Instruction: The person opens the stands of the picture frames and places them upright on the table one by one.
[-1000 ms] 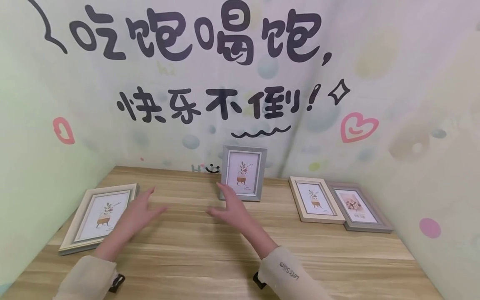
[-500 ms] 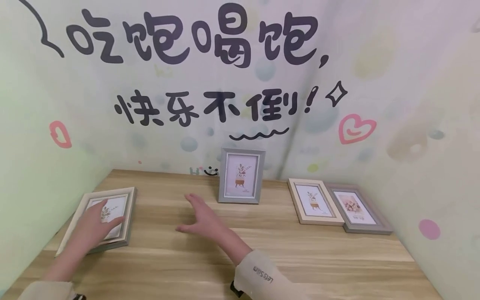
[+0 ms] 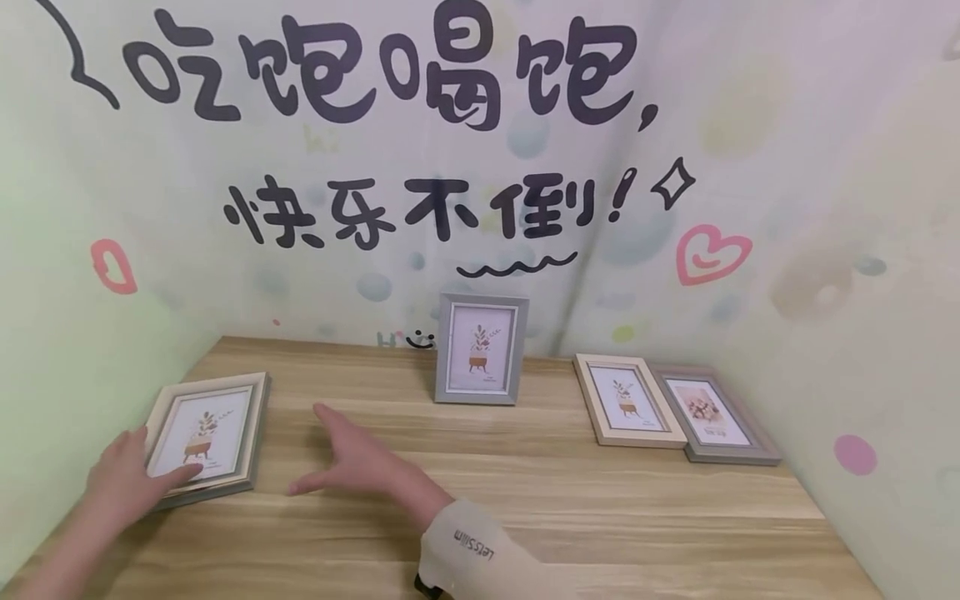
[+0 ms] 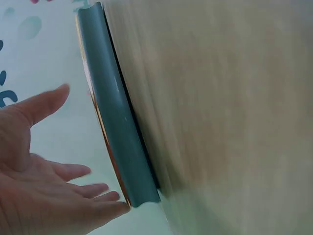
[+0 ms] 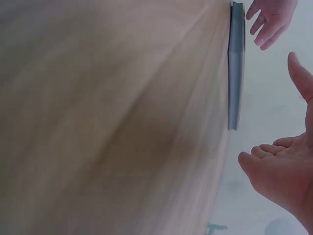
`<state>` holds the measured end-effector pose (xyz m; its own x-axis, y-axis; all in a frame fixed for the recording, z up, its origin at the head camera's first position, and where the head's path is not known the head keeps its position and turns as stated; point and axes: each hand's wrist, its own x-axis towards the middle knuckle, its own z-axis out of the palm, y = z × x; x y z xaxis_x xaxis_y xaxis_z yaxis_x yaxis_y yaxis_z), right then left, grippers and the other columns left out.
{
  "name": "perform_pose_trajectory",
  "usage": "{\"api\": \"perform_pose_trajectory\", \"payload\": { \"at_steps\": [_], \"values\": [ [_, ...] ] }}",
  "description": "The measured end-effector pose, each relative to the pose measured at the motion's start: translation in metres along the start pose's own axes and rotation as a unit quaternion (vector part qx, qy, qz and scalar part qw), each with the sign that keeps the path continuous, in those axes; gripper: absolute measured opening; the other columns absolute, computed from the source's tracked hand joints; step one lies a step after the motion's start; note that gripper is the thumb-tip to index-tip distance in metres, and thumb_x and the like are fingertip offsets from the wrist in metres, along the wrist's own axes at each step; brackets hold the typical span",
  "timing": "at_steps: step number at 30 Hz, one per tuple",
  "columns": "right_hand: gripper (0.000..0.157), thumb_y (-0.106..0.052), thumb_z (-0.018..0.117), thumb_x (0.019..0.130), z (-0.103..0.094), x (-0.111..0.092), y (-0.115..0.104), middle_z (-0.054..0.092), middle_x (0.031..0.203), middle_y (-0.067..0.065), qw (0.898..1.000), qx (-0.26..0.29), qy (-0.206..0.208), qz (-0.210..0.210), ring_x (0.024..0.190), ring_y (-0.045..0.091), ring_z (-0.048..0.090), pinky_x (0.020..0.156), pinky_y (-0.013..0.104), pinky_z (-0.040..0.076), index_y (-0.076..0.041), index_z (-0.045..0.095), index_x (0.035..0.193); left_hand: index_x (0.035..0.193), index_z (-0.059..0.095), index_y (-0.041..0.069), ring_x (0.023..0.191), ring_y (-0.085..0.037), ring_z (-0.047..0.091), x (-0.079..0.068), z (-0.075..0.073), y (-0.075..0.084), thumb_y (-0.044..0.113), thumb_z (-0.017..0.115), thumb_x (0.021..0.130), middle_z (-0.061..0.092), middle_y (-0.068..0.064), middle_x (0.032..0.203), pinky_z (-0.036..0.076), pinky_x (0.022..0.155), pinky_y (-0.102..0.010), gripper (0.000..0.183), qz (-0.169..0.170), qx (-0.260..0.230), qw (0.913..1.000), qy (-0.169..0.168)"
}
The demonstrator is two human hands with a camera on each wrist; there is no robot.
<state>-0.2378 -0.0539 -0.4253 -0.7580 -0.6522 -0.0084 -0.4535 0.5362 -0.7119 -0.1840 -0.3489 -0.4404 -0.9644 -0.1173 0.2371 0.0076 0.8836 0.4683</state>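
At the table's left lies a cream picture frame [image 3: 213,387] with a plant-pot print. Its side shows grey-green in the left wrist view [image 4: 115,107]. My left hand [image 3: 123,479] is at the frame's left side, thumb across its lower edge from my viewpoint and fingers spread. One fingertip comes close to the frame's corner in the left wrist view; I cannot tell whether it touches. My right hand [image 3: 360,454] hovers right of that frame, holding nothing, with thumb and fingers extended wide apart. The right wrist view shows the frame's side [image 5: 236,68] beyond this hand.
A grey picture frame [image 3: 442,354] stands upright at the back of the wooden table [image 3: 600,525]. To the right, another cream frame [image 3: 641,442] and a grey-brown frame [image 3: 735,456] lie side by side. A printed wall cloth [image 3: 360,150] rises behind.
The left hand has moved left and down, passing over the cream frame to its left side. My right hand has moved left, away from the upright grey frame and towards the cream one.
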Motion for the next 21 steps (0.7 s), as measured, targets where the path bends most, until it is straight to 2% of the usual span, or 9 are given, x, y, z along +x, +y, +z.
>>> {"api": "perform_pose_trajectory", "payload": {
  "at_steps": [2, 5, 8, 11, 14, 16, 18, 20, 21],
  "values": [
    [0.109, -0.049, 0.081, 0.079, 0.005, 0.003, -0.001, 0.022, 0.166, -0.003, 1.0, -0.008, -0.007, -0.004, 0.152, 0.011, 0.025, 0.123, 0.024, 0.026, -0.017, 0.015, 0.161, 0.118, 0.048, -0.022, 0.091, -0.056, 0.053, -0.003, -0.001, -0.001, 0.022, 0.086, 0.069, 0.053, -0.046, 0.102, 0.05, 0.073, -0.057, 0.075, 0.023, -0.012, 0.9995, 0.016],
    [0.108, -0.049, 0.081, 0.079, 0.012, 0.006, -0.003, 0.024, 0.165, -0.003, 1.0, -0.016, -0.02, -0.008, 0.151, 0.01, 0.027, 0.123, 0.023, 0.027, -0.017, 0.017, 0.16, 0.109, 0.053, -0.017, 0.077, -0.048, 0.059, -0.006, -0.001, -0.004, 0.011, 0.092, 0.055, 0.061, -0.039, 0.089, 0.046, 0.06, -0.035, 0.072, 0.06, -0.034, 0.9969, 0.037],
    [0.105, -0.048, 0.079, 0.081, 0.017, 0.007, -0.004, 0.026, 0.165, -0.001, 0.999, -0.021, -0.032, -0.012, 0.151, 0.01, 0.027, 0.122, 0.022, 0.027, -0.015, 0.019, 0.16, 0.122, 0.048, -0.017, 0.083, -0.056, 0.058, -0.009, 0.001, -0.007, 0.008, 0.09, 0.056, 0.059, -0.045, 0.1, 0.042, 0.063, -0.025, 0.082, 0.068, -0.048, 0.9961, 0.03],
    [0.105, -0.046, 0.079, 0.082, 0.02, 0.008, -0.005, 0.024, 0.165, -0.001, 0.999, -0.007, -0.047, -0.016, 0.151, 0.009, 0.025, 0.122, 0.022, 0.026, -0.013, 0.018, 0.16, 0.138, 0.035, -0.018, 0.1, -0.063, 0.051, -0.011, 0.003, -0.01, 0.003, 0.086, 0.063, 0.049, -0.051, 0.118, 0.044, 0.077, -0.017, 0.093, 0.067, -0.073, 0.995, 0.008],
    [0.103, -0.045, 0.079, 0.082, 0.022, 0.01, -0.006, 0.024, 0.165, -0.001, 0.998, 0.001, -0.058, -0.017, 0.151, 0.009, 0.025, 0.122, 0.022, 0.026, -0.013, 0.019, 0.16, 0.144, 0.027, -0.018, 0.109, -0.044, 0.055, -0.012, 0.003, -0.012, 0.001, 0.083, 0.067, 0.043, -0.051, 0.126, 0.033, 0.085, -0.002, 0.097, 0.063, -0.093, 0.9935, -0.016],
    [0.1, -0.042, 0.079, 0.083, 0.023, 0.012, -0.006, 0.026, 0.164, -0.001, 0.998, 0.015, -0.062, -0.012, 0.15, 0.009, 0.027, 0.122, 0.021, 0.027, -0.014, 0.02, 0.16, 0.14, 0.032, -0.02, 0.107, -0.039, 0.058, -0.011, 0.001, -0.013, 0.003, 0.082, 0.071, 0.045, -0.051, 0.125, 0.038, 0.085, -0.006, 0.088, 0.046, -0.086, 0.9943, -0.042],
    [0.097, -0.041, 0.078, 0.084, 0.026, 0.014, -0.008, 0.031, 0.162, -0.003, 0.998, 0.027, -0.065, -0.005, 0.148, 0.008, 0.031, 0.12, 0.021, 0.03, -0.015, 0.023, 0.159, 0.135, 0.037, -0.022, 0.106, -0.04, 0.06, -0.011, -0.004, -0.014, 0.007, 0.082, 0.075, 0.047, -0.051, 0.123, 0.049, 0.086, -0.025, 0.08, 0.02, -0.073, 0.9944, -0.074],
    [0.094, -0.041, 0.078, 0.084, 0.027, 0.017, -0.008, 0.035, 0.16, -0.005, 0.997, 0.037, -0.067, -0.001, 0.146, 0.006, 0.034, 0.119, 0.02, 0.031, -0.018, 0.025, 0.159, 0.123, 0.041, -0.026, 0.101, -0.058, 0.057, -0.011, -0.007, -0.013, 0.01, 0.08, 0.077, 0.051, -0.051, 0.116, 0.053, 0.08, -0.044, 0.07, -0.008, -0.051, 0.9931, -0.106],
    [0.091, -0.04, 0.078, 0.085, 0.028, 0.019, -0.008, 0.037, 0.159, -0.007, 0.997, 0.047, -0.068, -0.002, 0.145, 0.005, 0.035, 0.118, 0.019, 0.032, -0.019, 0.027, 0.158, 0.118, 0.042, -0.028, 0.1, -0.059, 0.057, -0.011, -0.008, -0.013, 0.011, 0.08, 0.078, 0.052, -0.051, 0.113, 0.052, 0.081, -0.055, 0.067, -0.017, -0.043, 0.9919, -0.118]
  ]
}}
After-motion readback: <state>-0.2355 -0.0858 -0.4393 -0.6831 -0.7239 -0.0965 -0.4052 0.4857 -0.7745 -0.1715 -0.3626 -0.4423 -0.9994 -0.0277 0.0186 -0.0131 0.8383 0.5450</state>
